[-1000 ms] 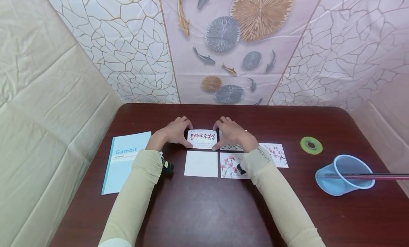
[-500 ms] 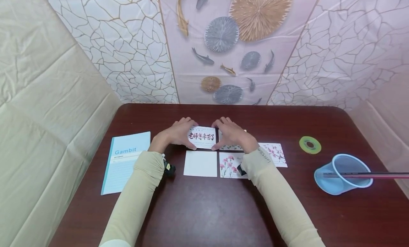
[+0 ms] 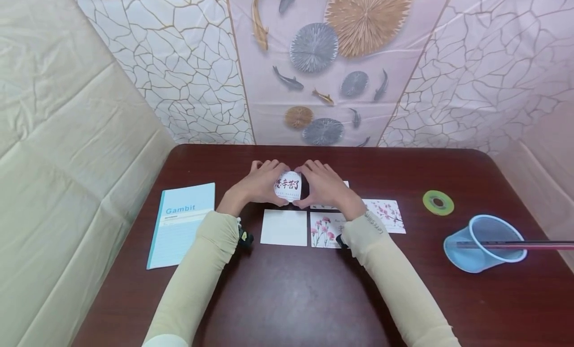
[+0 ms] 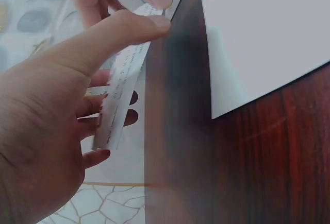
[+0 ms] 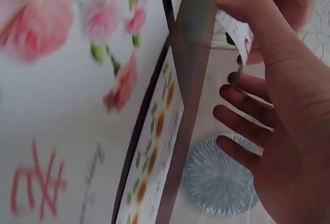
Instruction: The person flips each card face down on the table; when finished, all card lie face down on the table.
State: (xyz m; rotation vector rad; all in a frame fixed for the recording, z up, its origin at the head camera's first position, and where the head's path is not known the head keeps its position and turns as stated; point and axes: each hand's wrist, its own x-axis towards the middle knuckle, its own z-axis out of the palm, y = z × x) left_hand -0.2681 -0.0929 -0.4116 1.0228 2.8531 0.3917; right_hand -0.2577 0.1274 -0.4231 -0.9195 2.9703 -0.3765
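Subject of inspection: one white lettered card (image 3: 287, 185) with red characters, located between the two hands and appearing raised off the brown table (image 3: 287, 297), face tilted toward the person at six o'clock. The left hand (image 3: 259, 182) pinches it, thumb along the near long edge and fingers behind, covering the card's nine o'clock part. The right hand (image 3: 327, 185) arches round the three o'clock end; its thumb tip lies at the near edge close to the left thumb, and its other fingers extend loosely apart. Whether the right hand bears any of the hold cannot be told. Taking the lettered card as centre, a blank white card (image 3: 284, 228) lies flat at six o'clock, a carnation card (image 3: 324, 231) between four and five, and a blossom card (image 3: 386, 215) between three and four. A sunflower card (image 5: 154, 141) lies just beyond the carnation card, partly under the right hand in the head view. Handling assessment: the piece is judged very light, thin and springy, stiff enough to keep its shape yet liable to bow if squeezed end to end. The surface may be smooth and could slip. Recommended hold: light pinches at opposite edges or corners, fingertips off the printed face, to avoid creasing and smudging.
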